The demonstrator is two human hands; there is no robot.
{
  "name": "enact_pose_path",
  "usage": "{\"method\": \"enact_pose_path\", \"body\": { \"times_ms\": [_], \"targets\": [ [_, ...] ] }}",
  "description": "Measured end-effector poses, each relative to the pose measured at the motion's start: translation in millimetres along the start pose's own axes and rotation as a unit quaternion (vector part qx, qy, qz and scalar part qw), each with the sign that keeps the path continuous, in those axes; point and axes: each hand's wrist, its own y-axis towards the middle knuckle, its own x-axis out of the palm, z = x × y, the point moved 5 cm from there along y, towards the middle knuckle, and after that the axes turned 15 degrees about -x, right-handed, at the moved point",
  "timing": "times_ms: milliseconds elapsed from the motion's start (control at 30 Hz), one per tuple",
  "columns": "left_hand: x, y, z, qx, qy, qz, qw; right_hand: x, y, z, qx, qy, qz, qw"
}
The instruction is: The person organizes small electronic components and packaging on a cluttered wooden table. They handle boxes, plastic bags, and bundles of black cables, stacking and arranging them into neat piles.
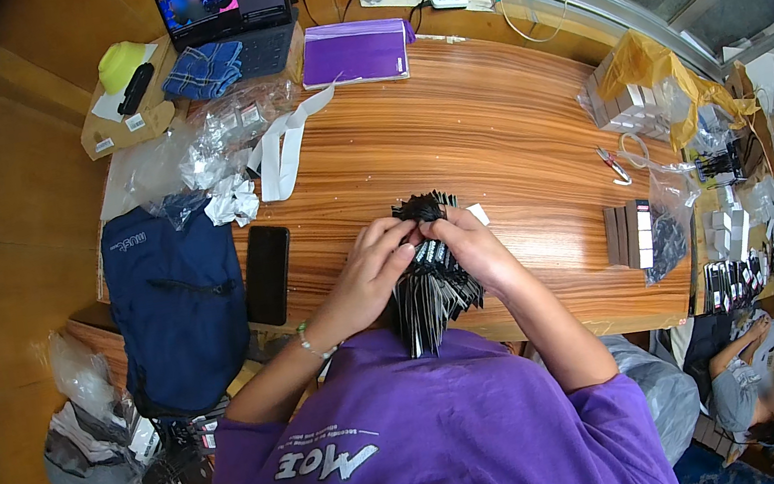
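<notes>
A thick fanned bundle of thin black tags with pale edges (433, 308) hangs over the near edge of the wooden table (449, 121), against my purple shirt. Dark loops that look like cord (420, 207) gather at its top. My left hand (375, 262) pinches the upper part of the bundle from the left. From the right, my right hand (470, 244) closes on the same spot, thumbs and fingertips nearly meeting. What exactly lies between the fingertips is too small to make out. A small white piece (478, 214) rests beside my right hand.
Left of me are a black phone (269, 274), a navy backpack (176, 306) and plastic bags. A laptop (260, 49) and purple folder (353, 53) stand farther back. Small cutters (613, 166) and brown boxes (622, 236) lie right; another person (749, 387) sits lower right.
</notes>
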Motion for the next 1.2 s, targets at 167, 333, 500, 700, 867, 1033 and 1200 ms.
{"method": "enact_pose_path", "body": {
  "times_ms": [167,333,500,700,867,1033,1200],
  "targets": [
    [18,24,-21,-0.045,-0.112,0.003,0.993,2,1,8,-0.010,-0.011,-0.008,1.000],
    [30,39,-9,-0.131,-0.340,-0.142,0.920,0,-1,4,-0.028,-0.060,-0.030,0.997],
    [39,44,-36,-0.204,-0.440,-0.119,0.867,-4,1,13,-0.059,-0.116,-0.053,0.990],
    [35,50,-29,-0.194,-0.426,-0.137,0.873,-2,0,11,-0.068,-0.119,-0.067,0.988],
    [25,51,-19,-0.168,-0.427,-0.206,0.864,-4,-1,11,-0.019,-0.096,-0.055,0.994],
    [25,53,-15,-0.168,-0.397,-0.220,0.875,-3,1,7,-0.054,-0.093,-0.048,0.993],
    [28,45,3,-0.088,-0.417,-0.120,0.897,2,-2,-2,-0.017,-0.064,-0.033,0.997]
  ]
}}
